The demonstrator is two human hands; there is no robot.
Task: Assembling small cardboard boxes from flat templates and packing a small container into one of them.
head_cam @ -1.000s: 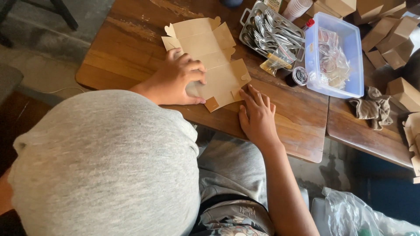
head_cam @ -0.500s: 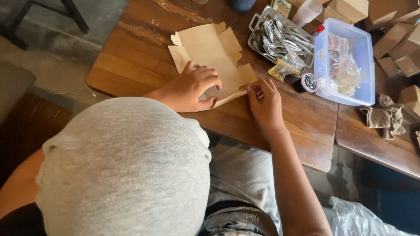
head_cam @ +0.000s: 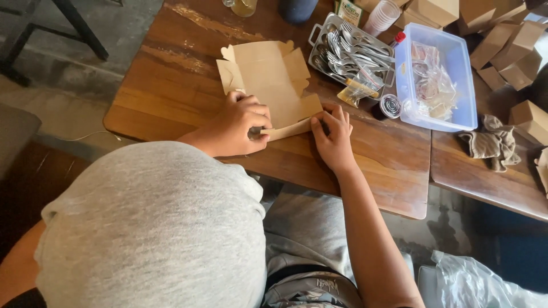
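Observation:
A flat brown cardboard box blank lies on the wooden table in front of me. Its near edge flap is folded up toward me. My left hand pinches that flap at its left end, fingers curled over it. My right hand presses the flap's right end with fingertips on the fold. My head in a grey cap fills the lower left of the view.
A metal tray of spoons and forks stands behind the blank. To its right is a clear plastic tub with wrapped items. Folded brown boxes pile at the far right, with a crumpled cloth near them.
The near flap of the blank has been folded up. My left hand slid from flat on the card to gripping the flap; my right hand moved onto the fold's right end.

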